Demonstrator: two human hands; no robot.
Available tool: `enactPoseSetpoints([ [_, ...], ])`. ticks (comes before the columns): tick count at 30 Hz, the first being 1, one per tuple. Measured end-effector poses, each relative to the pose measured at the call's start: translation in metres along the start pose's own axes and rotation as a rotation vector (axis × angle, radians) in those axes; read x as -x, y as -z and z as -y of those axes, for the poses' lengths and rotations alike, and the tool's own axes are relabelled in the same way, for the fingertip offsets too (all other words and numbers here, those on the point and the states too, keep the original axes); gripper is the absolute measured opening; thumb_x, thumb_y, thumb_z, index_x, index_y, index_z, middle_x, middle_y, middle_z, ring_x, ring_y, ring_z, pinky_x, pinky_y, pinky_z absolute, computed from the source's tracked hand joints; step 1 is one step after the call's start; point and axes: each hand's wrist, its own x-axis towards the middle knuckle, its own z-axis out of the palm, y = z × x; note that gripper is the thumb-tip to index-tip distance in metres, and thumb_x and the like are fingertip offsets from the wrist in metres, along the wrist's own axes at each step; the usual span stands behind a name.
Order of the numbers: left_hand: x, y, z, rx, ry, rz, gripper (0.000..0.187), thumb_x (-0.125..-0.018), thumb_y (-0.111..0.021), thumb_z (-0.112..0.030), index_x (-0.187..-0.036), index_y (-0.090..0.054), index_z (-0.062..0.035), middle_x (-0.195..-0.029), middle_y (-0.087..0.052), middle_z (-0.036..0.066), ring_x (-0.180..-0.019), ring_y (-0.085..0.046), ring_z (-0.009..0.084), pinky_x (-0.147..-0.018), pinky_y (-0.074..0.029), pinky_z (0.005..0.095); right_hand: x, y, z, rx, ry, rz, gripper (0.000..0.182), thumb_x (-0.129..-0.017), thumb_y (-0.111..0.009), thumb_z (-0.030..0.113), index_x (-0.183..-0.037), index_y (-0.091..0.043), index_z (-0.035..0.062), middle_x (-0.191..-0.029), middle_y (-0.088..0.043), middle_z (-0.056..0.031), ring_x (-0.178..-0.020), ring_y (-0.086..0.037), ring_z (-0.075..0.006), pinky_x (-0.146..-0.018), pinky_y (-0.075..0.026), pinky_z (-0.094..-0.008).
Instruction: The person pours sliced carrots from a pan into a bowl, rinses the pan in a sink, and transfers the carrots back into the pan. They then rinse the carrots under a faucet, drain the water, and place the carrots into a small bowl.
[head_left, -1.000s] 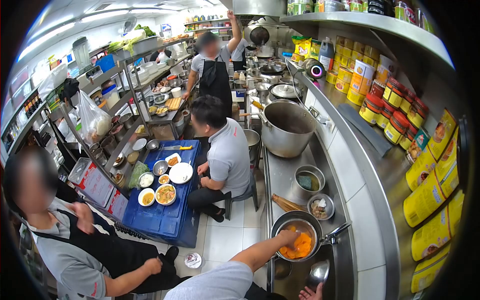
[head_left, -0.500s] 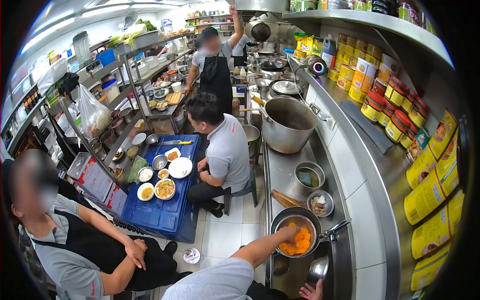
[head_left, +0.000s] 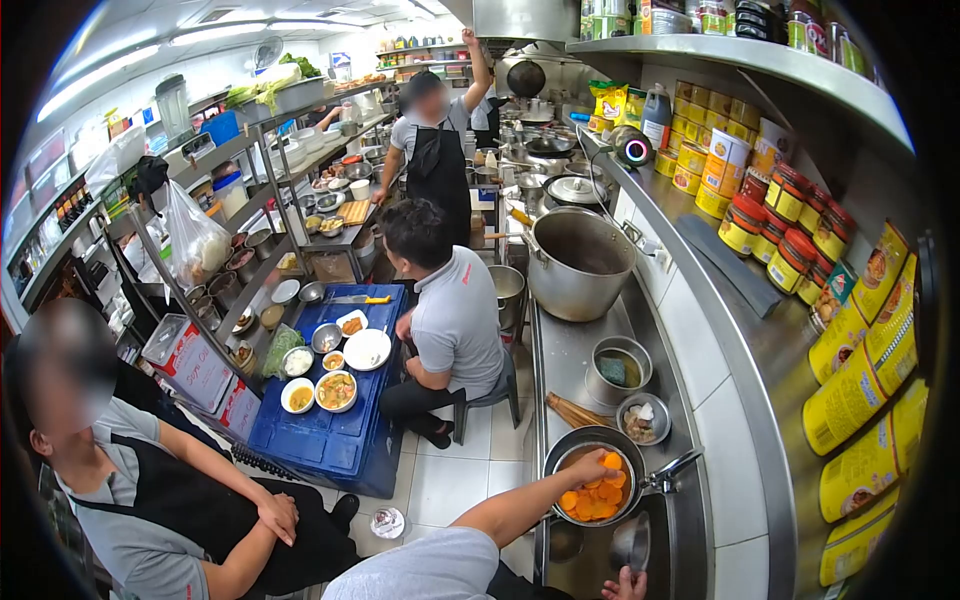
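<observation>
My left hand [head_left: 590, 469] reaches into a metal pot [head_left: 552, 462] in the sink, its fingers closed around orange carrot slices [head_left: 597, 500]. More slices lie in brownish liquid beneath it. At the lower edge of the view, my right hand [head_left: 626, 584] grips a small metal bowl [head_left: 630, 543] by its near rim. That bowl is tipped on its side and slightly blurred, just right of the pot. A faucet [head_left: 672, 474] juts out beside the pot's right rim.
Beyond the pot stand a small bowl [head_left: 643, 418], a pan with a green scouring pad [head_left: 612, 369] and a large stockpot [head_left: 580, 265]. Yellow cans fill the right shelf [head_left: 740, 330]. One person sits by a blue chest [head_left: 330, 450]; another is at lower left.
My left hand has moved up and right within the pot, lifting carrot slices at its fingertips. The small bowl and my right hand have shifted slightly, and the bowl is tipped more on edge.
</observation>
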Motion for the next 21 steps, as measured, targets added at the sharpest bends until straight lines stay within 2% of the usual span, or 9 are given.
enactPoseSetpoints([
  [2, -0.021, -0.006, 0.016, 0.140, -0.033, 0.088, 0.057, -0.081, -0.080, -0.028, -0.127, -0.052, -0.0105, -0.114, -0.061, 0.006, -0.107, -0.057, 0.0180, -0.088, -0.047, 0.0348, -0.013, 0.007, -0.008, 0.396, 0.207, 0.018, 0.048, -0.085, -0.078, 0.028, -0.120, -0.056, 0.0060, -0.111, -0.058, -0.0119, -0.087, -0.062, -0.0254, -0.074, -0.051, -0.0396],
  [3, -0.016, -0.004, 0.006, 0.136, -0.036, 0.086, 0.057, -0.081, -0.080, -0.028, -0.127, -0.052, -0.0105, -0.114, -0.061, 0.006, -0.107, -0.057, 0.0180, -0.088, -0.047, 0.0348, -0.014, 0.006, -0.009, 0.393, 0.210, 0.021, 0.048, -0.085, -0.078, 0.028, -0.120, -0.056, 0.0060, -0.111, -0.058, -0.0119, -0.087, -0.062, -0.0254, -0.074, -0.051, -0.0396],
  [5, -0.002, -0.008, -0.019, 0.254, -0.075, 0.225, 0.057, -0.082, -0.080, -0.026, -0.128, -0.050, -0.0104, -0.114, -0.061, 0.005, -0.106, -0.057, 0.0181, -0.088, -0.047, 0.0344, -0.012, 0.008, -0.007, 0.789, 0.715, -0.028, 0.029, -0.081, -0.080, 0.021, -0.093, -0.060, 0.0042, -0.099, -0.057, -0.0119, -0.080, -0.060, -0.0252, -0.067, -0.048, -0.0385],
  [8, 0.045, -0.006, -0.061, 0.208, -0.082, 0.346, 0.053, -0.084, -0.077, -0.020, -0.128, -0.050, -0.0108, -0.113, -0.061, 0.004, -0.106, -0.057, 0.0163, -0.090, -0.046, 0.0314, 0.032, -0.026, 0.029, 0.813, 0.894, -0.070, 0.029, -0.076, -0.084, 0.019, -0.087, -0.061, 0.0043, -0.092, -0.055, -0.0136, -0.076, -0.058, -0.0276, -0.066, -0.047, -0.0394],
  [11, 0.082, -0.004, -0.072, 0.133, -0.199, 0.475, 0.045, -0.084, -0.076, -0.020, -0.122, -0.054, -0.0110, -0.109, -0.062, 0.003, -0.102, -0.058, 0.0153, -0.088, -0.046, 0.0295, 0.048, -0.044, 0.044, 0.828, 0.850, 0.054, 0.032, -0.073, -0.086, 0.018, -0.084, -0.061, 0.0034, -0.092, -0.054, -0.0148, -0.076, -0.059, -0.0301, -0.068, -0.048, -0.0397],
  [14, 0.104, -0.007, -0.056, -0.144, -0.273, 0.413, 0.049, -0.076, -0.080, -0.022, -0.118, -0.057, -0.0092, -0.108, -0.064, 0.007, -0.102, -0.061, 0.0199, -0.089, -0.048, 0.0329, 0.049, -0.062, 0.036, 0.846, 0.942, 0.095, 0.031, -0.068, -0.087, 0.016, -0.083, -0.062, 0.0061, -0.089, -0.056, -0.0138, -0.077, -0.060, -0.0311, -0.069, -0.049, -0.0406],
  [16, 0.110, -0.018, -0.039, -0.671, -0.461, 0.391, 0.059, -0.073, -0.080, -0.027, -0.124, -0.055, -0.0109, -0.110, -0.064, 0.014, -0.107, -0.062, 0.0270, -0.090, -0.049, 0.0394, 0.050, -0.079, 0.033, 0.905, 1.028, 0.045, 0.030, -0.067, -0.086, 0.014, -0.084, -0.063, 0.0081, -0.085, -0.057, -0.0129, -0.077, -0.061, -0.0316, -0.070, -0.049, -0.0410],
  [19, 0.131, -0.032, -0.032, -0.957, -0.315, 0.361, 0.058, -0.072, -0.077, -0.026, -0.125, -0.056, -0.0142, -0.115, -0.061, 0.020, -0.109, -0.062, 0.0342, -0.090, -0.050, 0.0452, 0.035, -0.094, 0.029, 0.851, 1.057, 0.051, 0.030, -0.068, -0.085, 0.013, -0.085, -0.062, 0.0065, -0.086, -0.058, -0.0139, -0.078, -0.061, -0.0311, -0.070, -0.050, -0.0396],
  [21, 0.141, -0.034, -0.023, -0.964, -0.333, 0.290, 0.054, -0.074, -0.075, -0.026, -0.124, -0.058, -0.0175, -0.118, -0.058, 0.020, -0.107, -0.062, 0.0357, -0.087, -0.051, 0.0462, 0.039, -0.100, 0.031, 0.805, 0.999, 0.069, 0.027, -0.070, -0.083, 0.011, -0.086, -0.062, 0.0053, -0.087, -0.059, -0.0145, -0.076, -0.061, -0.0294, -0.070, -0.050, -0.0377],
])
